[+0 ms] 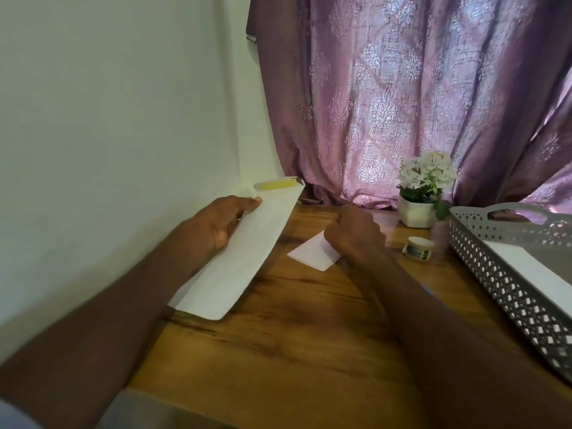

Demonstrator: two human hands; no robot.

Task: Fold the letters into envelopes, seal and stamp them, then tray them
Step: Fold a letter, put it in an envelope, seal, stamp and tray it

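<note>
Nothing here can be read. The only thing that carries a label is the small white jar [418, 245], which stands on the table [297, 329] toward its far right corner, just beside the grey tray [483, 258]; a dark printed band runs round its side, but the lettering is too small and blurred to make out. The long white envelope [238, 258] by the table's left edge shows a plain face with no address, stamp or print that can be seen, and the folded white paper [312, 253] near the far middle is likewise unmarked on the side that shows.
</note>
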